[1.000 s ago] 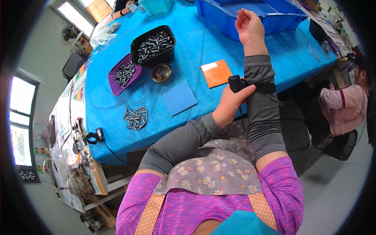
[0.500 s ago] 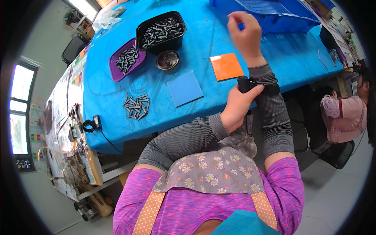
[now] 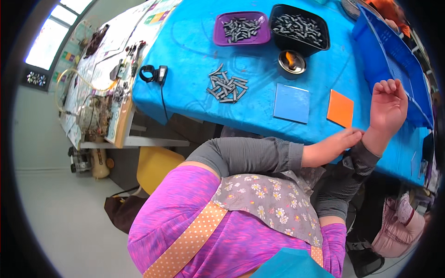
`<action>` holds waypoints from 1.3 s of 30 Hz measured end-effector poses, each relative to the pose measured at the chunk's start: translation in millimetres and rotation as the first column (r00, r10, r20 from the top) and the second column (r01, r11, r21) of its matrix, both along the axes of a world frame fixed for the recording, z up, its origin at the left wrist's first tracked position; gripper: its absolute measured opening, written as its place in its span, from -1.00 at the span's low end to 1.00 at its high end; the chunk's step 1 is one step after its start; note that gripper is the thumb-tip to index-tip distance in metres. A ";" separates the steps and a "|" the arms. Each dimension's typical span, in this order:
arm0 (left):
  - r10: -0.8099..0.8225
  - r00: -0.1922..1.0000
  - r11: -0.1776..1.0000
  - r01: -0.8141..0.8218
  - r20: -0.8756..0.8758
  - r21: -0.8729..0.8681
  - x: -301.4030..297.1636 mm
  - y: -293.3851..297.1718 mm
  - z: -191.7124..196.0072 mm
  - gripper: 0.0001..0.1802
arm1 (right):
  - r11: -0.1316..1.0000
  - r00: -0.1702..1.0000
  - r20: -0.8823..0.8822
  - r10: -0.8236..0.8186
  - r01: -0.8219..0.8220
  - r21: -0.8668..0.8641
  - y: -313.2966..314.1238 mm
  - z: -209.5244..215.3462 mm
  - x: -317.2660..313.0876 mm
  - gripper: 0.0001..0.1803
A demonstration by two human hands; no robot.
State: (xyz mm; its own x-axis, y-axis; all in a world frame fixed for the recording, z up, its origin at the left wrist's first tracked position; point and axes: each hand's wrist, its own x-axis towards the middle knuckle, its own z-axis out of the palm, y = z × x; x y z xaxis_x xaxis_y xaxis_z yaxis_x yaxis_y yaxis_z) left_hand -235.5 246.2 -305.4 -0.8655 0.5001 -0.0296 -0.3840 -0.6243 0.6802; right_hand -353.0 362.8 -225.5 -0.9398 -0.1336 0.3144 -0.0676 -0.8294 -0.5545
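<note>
My left hand (image 3: 333,147) reaches across to my right wrist. Its fingers are drawn together against the dark striped sleeve (image 3: 363,156) near the cuff; what they grip there is hidden. Palm showing, my right hand (image 3: 388,107) is raised beside the blue crate, its fingers loosely curled and holding nothing. Closest to both hands on the table lies an orange square tile (image 3: 340,109), with a light blue square tile (image 3: 291,104) to its left. Farther left is a loose pile of short grey tubes (image 3: 227,86).
A purple tray (image 3: 218,38) and a black tub (image 3: 323,42), both holding small grey-black pieces, stand at the back. A round tin (image 3: 296,71) with an orange glint is in front. A blue crate (image 3: 394,69) stands right; a black strap device (image 3: 154,73) with a cable lies left.
My view has turned, so the table things appear shifted. My left hand held a black device at my right wrist; now its fingers are at the cuff and that device is not plainly visible.
</note>
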 end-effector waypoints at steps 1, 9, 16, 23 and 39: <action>0.025 1.000 1.000 -0.025 -0.001 0.004 -2.7 -4.8 0.0 -0.27 | 1.000 1.000 -0.001 0.025 -0.025 0.004 -8.9 0.6 3.0 -0.87; 0.050 0.324 0.611 -0.758 -0.945 -0.228 -13.0 -35.5 -1.9 -0.54 | 0.978 0.988 -0.059 -0.145 0.152 0.144 -22.3 -7.9 12.6 -0.82; -0.201 -0.260 0.501 -0.856 -0.944 0.129 -14.8 -60.0 8.7 -0.74 | 0.982 0.990 -0.043 0.135 -0.128 0.136 -39.3 -11.3 21.8 -0.82; -0.089 -0.245 0.243 -0.945 -0.965 0.217 23.0 -101.2 -16.8 -0.70 | 0.180 0.520 -0.833 0.189 0.816 0.550 -112.3 -40.2 78.6 -0.95; 0.765 0.109 -0.470 -0.579 -0.635 -0.666 82.8 -446.1 -43.2 -0.47 | 0.405 0.599 -0.503 0.623 0.304 0.862 -165.2 -48.1 131.7 -0.91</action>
State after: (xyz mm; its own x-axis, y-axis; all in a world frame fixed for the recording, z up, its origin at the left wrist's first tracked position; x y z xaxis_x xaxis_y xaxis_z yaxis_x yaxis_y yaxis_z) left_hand -152.8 -199.9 -348.5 -0.3599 -0.9102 0.2048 -0.2302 0.2994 0.9260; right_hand -221.2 197.6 -273.6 -0.3701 -0.8502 0.3745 -0.7035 -0.0067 -0.7106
